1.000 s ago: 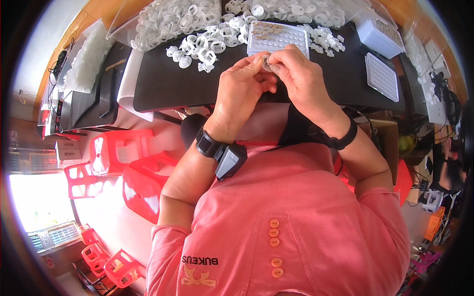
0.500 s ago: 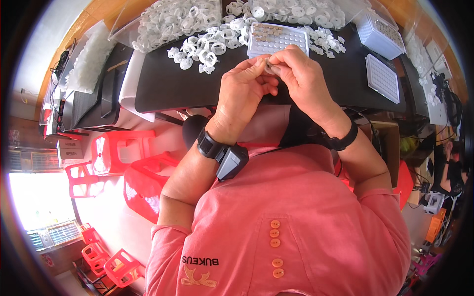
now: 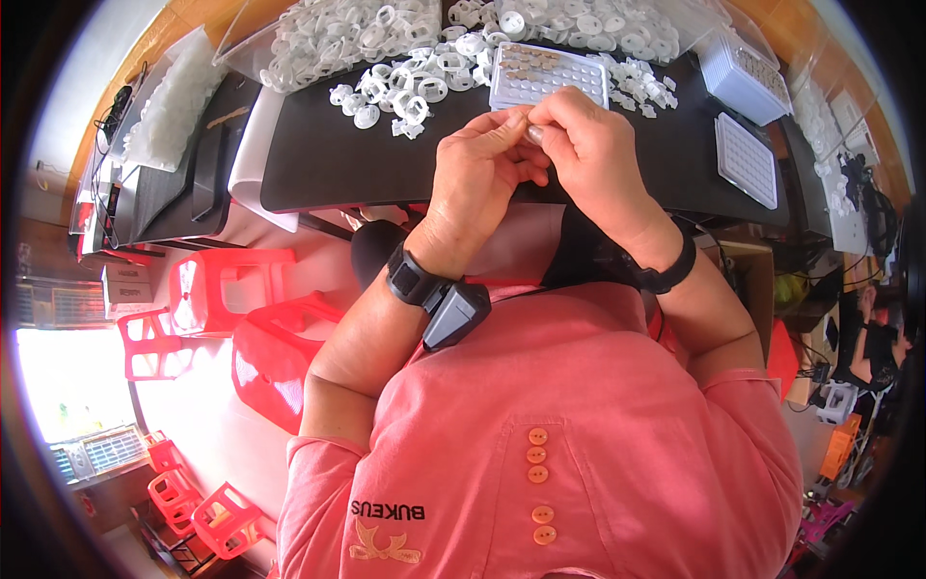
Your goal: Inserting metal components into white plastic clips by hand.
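Observation:
Above the near edge of the black table (image 3: 328, 159), my two hands meet with the fingertips pinched together. My left hand (image 3: 482, 166) is closed, thumb and index finger against a small part that the fingers almost wholly hide. My right hand (image 3: 588, 145) pinches at the same spot from the other side. Just beyond them lies a white tray (image 3: 569, 96) with round pockets, some holding small brownish pieces. Loose white plastic rings (image 3: 417, 87) are heaped to the left of the tray, and small white plastic pieces (image 3: 641, 85) to its right.
Clear bins of white plastic parts (image 3: 338, 39) line the table's far side. A stack of trays (image 3: 743, 77) stands at the right, with a single white tray (image 3: 747, 159) nearer. Red plastic stools (image 3: 207, 289) stand on the floor at left, beside a side table with a filled bag (image 3: 174, 116).
The fingertips have closed further over the small part, which showed a little more before. Both hands stay nearly in place; the whole view has shifted slightly.

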Tool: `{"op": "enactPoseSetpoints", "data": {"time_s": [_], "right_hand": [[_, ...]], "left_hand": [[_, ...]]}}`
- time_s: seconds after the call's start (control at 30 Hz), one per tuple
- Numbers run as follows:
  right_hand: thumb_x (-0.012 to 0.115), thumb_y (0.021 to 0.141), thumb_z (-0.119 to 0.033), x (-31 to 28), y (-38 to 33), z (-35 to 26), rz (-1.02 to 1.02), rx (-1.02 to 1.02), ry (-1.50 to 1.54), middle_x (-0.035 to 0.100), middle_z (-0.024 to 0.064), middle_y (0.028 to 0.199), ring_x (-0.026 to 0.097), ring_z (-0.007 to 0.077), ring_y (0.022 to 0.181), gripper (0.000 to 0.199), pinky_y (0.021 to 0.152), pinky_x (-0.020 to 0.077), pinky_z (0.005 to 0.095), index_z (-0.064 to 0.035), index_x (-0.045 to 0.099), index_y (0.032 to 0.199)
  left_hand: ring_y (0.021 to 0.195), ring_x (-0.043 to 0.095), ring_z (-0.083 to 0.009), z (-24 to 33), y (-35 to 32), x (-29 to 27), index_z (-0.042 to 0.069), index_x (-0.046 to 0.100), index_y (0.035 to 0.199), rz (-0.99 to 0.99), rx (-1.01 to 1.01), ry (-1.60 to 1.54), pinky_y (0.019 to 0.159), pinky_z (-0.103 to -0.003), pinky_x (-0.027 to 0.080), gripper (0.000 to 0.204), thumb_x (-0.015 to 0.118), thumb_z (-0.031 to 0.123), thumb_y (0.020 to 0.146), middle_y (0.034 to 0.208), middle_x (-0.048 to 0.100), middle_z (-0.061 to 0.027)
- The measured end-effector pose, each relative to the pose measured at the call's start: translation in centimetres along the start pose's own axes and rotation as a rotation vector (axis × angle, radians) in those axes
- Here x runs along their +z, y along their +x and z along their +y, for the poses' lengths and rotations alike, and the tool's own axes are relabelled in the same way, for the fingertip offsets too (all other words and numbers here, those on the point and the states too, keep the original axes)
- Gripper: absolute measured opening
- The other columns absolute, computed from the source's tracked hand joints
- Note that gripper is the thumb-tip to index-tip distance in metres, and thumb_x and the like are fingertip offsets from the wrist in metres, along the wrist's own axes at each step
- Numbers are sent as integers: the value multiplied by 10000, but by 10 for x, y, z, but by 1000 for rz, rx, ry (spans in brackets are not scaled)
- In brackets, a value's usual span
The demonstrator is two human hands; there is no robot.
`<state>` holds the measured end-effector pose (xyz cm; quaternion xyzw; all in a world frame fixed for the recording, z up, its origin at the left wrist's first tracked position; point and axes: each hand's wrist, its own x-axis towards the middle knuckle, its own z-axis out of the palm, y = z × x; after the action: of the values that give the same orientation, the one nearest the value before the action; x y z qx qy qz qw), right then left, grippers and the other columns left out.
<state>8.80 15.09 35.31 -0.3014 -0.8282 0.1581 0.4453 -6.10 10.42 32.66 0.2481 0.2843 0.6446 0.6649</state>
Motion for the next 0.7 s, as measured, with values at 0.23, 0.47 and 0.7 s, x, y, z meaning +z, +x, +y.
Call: {"op": "enactPoseSetpoints", "data": {"time_s": [0.23, 0.47, 0.7], "right_hand": [[686, 849, -32, -23, 12, 8, -284, 389, 364, 665, 47, 735, 623, 153, 603, 39, 543, 478, 300, -17, 654, 832], [738, 844, -63, -27, 21, 10, -373, 485, 607, 654, 18, 733, 582, 90, 603, 92, 522, 460, 243, -14, 666, 816], [760, 825, -58, -27, 26, 7, -421, 512, 578, 644, 14, 727, 585, 88, 613, 121, 527, 454, 246, -28, 651, 785]], "left_hand": [[784, 647, -200, 4, -5, 11, -81, 607, 1161, 20, -5, 138, 685, -340, 525, 277, 553, 161, 1038, 956, 662, -123], [801, 639, -209, 4, -6, 8, -84, 591, 1165, 15, -10, 163, 711, -357, 506, 283, 556, 169, 1042, 954, 655, -127], [796, 642, -217, 3, -8, 7, -77, 590, 1142, 52, 5, 158, 707, -356, 506, 257, 567, 156, 1034, 951, 657, -132]]}}
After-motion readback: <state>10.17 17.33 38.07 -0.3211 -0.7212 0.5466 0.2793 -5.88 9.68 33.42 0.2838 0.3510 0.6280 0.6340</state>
